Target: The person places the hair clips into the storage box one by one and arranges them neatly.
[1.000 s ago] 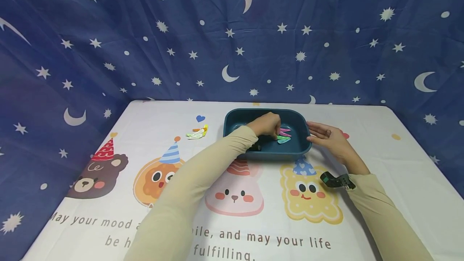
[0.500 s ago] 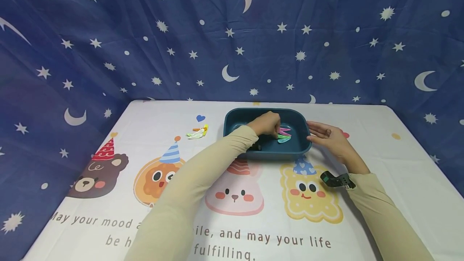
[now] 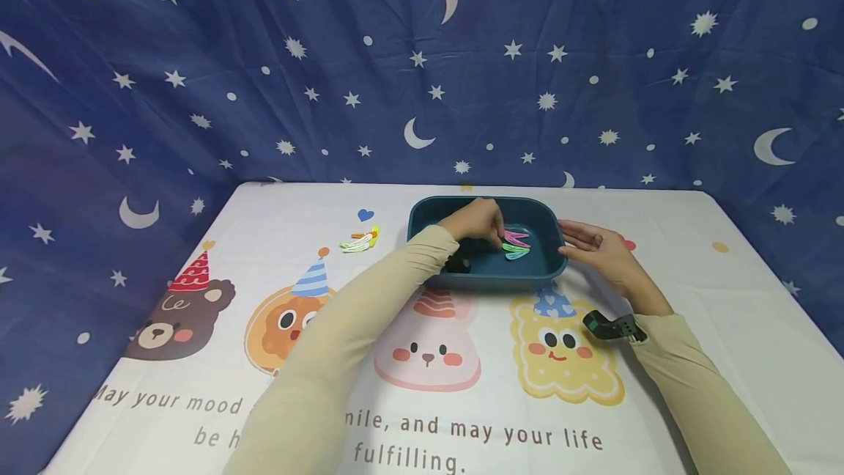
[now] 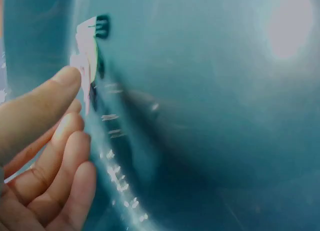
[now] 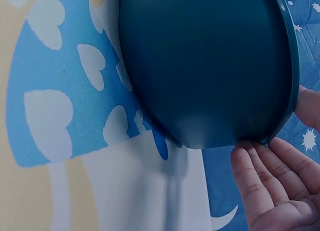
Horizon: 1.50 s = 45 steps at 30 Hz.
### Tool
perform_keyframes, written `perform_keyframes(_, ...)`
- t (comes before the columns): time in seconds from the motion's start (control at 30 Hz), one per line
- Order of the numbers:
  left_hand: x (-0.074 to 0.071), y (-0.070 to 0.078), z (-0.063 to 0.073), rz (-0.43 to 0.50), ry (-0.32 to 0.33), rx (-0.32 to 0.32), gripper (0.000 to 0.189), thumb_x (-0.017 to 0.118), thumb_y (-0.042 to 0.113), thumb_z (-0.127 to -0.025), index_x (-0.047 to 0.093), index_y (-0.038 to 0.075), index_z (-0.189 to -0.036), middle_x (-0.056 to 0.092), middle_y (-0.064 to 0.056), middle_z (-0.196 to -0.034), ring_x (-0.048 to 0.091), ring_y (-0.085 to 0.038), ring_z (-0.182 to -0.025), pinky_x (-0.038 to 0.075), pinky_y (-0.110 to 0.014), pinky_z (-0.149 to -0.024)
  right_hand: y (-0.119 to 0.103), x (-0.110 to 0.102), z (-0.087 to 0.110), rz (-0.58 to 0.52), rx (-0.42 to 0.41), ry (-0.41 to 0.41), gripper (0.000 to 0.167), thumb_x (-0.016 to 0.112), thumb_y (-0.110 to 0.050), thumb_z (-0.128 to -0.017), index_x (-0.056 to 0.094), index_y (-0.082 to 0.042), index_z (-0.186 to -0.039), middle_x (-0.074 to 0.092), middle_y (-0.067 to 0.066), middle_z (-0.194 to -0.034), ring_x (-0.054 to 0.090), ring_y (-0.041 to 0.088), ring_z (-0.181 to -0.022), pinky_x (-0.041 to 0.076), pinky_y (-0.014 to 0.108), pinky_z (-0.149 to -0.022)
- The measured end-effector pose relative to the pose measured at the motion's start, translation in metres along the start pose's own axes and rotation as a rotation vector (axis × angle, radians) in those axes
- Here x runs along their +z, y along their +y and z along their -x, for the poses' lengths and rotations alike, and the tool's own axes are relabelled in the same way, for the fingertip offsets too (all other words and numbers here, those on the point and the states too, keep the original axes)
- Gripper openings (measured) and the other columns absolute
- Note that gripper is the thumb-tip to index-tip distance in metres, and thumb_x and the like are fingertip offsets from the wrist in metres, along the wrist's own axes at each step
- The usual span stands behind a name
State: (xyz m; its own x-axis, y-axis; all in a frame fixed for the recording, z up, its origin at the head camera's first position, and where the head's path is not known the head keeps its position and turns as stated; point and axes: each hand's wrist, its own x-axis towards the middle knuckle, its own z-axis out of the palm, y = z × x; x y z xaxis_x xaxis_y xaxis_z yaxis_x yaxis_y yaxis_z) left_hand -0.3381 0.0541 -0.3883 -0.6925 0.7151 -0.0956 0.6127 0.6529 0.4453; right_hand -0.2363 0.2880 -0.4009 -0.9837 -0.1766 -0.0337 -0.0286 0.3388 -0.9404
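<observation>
A dark teal bin [image 3: 488,282] stands on the tablecloth. My left hand [image 3: 476,220] reaches into it with loosely bent fingers, nothing visible between thumb and fingers. Beside its fingertips, on the bin's floor, lie pink hair clips [image 3: 517,239], a green clip [image 3: 516,248] and a light teal clip [image 3: 517,256]. The left wrist view shows the thumb [image 4: 65,81] overlapping the clips [image 4: 89,51], which are washed out by glare. Outside the bin's right end, my right hand [image 3: 596,255] touches the wall with extended fingers [image 5: 250,186], its thumb [image 5: 307,106] at the rim.
Left of the bin, a small pile of whitish-green clips [image 3: 358,243] lies on the cloth with an orange clip [image 3: 361,235] and a yellow clip [image 3: 374,237]. Behind the table hangs a blue star-patterned curtain [image 3: 488,94]. A black device [image 3: 613,328] is strapped to my right wrist.
My left hand has drawn slightly left and up, away from the clips, so more of the pink and green ones shows. The right hand and the bin stay where they were.
</observation>
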Motion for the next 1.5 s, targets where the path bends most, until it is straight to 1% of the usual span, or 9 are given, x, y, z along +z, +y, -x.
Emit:
perform_keyframes(0.17, -0.01, -0.003, 0.005, 0.065, 0.004, 0.015, 0.019, 0.077, 0.013, -0.077, 0.074, 0.003, -0.092, 0.073, -0.01, -0.089, 0.064, -0.012, -0.075, 0.05, -0.016, -0.067, -0.001, 0.0, 0.0, -0.002, 0.0, -0.001, 0.067, 0.066, -0.018, -0.088, 0.035, 0.002, -0.143, 0.036, 0.027, -0.144, 0.052, -0.019, -0.099, 0.045, 0.007, -0.084)
perform_keyframes(0.3, -0.015, -0.007, 0.008, 0.116, 0.007, 0.019, 0.024, 0.077, 0.013, -0.077, 0.073, 0.003, -0.098, 0.073, -0.01, -0.093, 0.067, -0.016, -0.084, 0.051, -0.017, -0.071, -0.001, 0.0, 0.0, 0.013, 0.0, -0.004, 0.067, 0.066, -0.019, -0.088, 0.034, 0.003, -0.143, 0.036, 0.027, -0.144, 0.052, -0.019, -0.1, 0.045, 0.007, -0.084)
perform_keyframes(0.57, -0.026, -0.012, 0.019, 0.231, 0.033, 0.034, 0.032, 0.076, 0.013, -0.078, 0.069, -0.001, -0.106, 0.072, -0.013, -0.098, 0.068, -0.018, -0.089, 0.052, -0.019, -0.078, -0.003, 0.001, 0.001, 0.018, 0.002, 0.008, 0.065, 0.066, -0.019, -0.088, 0.036, 0.003, -0.142, 0.037, 0.028, -0.143, 0.053, -0.019, -0.099, 0.045, 0.007, -0.085)
perform_keyframes(0.77, -0.036, -0.012, 0.027, 0.317, 0.0, 0.05, 0.037, 0.072, 0.011, -0.082, 0.064, -0.003, -0.115, 0.07, -0.015, -0.107, 0.067, -0.02, -0.098, 0.052, -0.02, -0.084, -0.002, 0.001, 0.001, 0.032, -0.002, 0.008, 0.066, 0.067, -0.021, -0.088, 0.036, 0.002, -0.142, 0.038, 0.027, -0.143, 0.053, -0.018, -0.101, 0.045, 0.008, -0.085)
perform_keyframes(0.9, -0.04, -0.015, 0.031, 0.387, -0.014, 0.058, 0.038, 0.069, 0.008, -0.084, 0.062, -0.005, -0.118, 0.067, -0.018, -0.113, 0.066, -0.021, -0.103, 0.052, -0.021, -0.086, -0.003, 0.001, 0.001, 0.028, -0.007, 0.006, 0.066, 0.066, -0.019, -0.088, 0.036, 0.002, -0.142, 0.037, 0.027, -0.143, 0.052, -0.018, -0.101, 0.045, 0.007, -0.085)
perform_keyframes(1.03, -0.044, -0.017, 0.036, 0.474, -0.023, 0.055, 0.037, 0.067, 0.005, -0.085, 0.061, -0.003, -0.12, 0.064, -0.021, -0.118, 0.064, -0.022, -0.106, 0.051, -0.023, -0.088, -0.002, 0.002, 0.001, 0.01, -0.01, 0.005, 0.065, 0.066, -0.017, -0.088, 0.036, 0.004, -0.141, 0.036, 0.028, -0.143, 0.053, -0.018, -0.1, 0.046, 0.007, -0.083)
perform_keyframes(1.17, -0.05, -0.017, 0.043, 0.553, -0.03, 0.042, 0.038, 0.066, 0.005, -0.086, 0.06, -0.001, -0.123, 0.061, -0.022, -0.123, 0.062, -0.023, -0.111, 0.05, -0.025, -0.091, -0.002, 0.001, 0.002, -0.017, -0.02, -0.003, 0.066, 0.067, -0.017, -0.087, 0.036, 0.005, -0.141, 0.037, 0.026, -0.143, 0.054, -0.017, -0.102, 0.046, 0.007, -0.083)
perform_keyframes(1.3, -0.056, -0.018, 0.051, 0.571, -0.029, 0.031, 0.04, 0.065, 0.006, -0.087, 0.058, 0.001, -0.126, 0.06, -0.02, -0.126, 0.061, -0.022, -0.113, 0.049, -0.025, -0.093, -0.002, 0.001, 0.002, -0.036, -0.038, -0.012, 0.066, 0.067, -0.016, -0.087, 0.035, 0.006, -0.141, 0.036, 0.027, -0.143, 0.054, -0.015, -0.103, 0.047, 0.007, -0.083)
perform_keyframes(1.5, -0.063, -0.02, 0.063, 0.576, -0.011, 0.023, 0.041, 0.065, 0.008, -0.087, 0.057, 0.003, -0.128, 0.062, -0.018, -0.124, 0.062, -0.02, -0.112, 0.049, -0.026, -0.093, -0.001, 0.001, 0.001, -0.034, -0.036, -0.015, 0.065, 0.066, -0.014, -0.088, 0.034, 0.006, -0.141, 0.035, 0.028, -0.143, 0.054, -0.015, -0.103, 0.047, 0.007, -0.083)
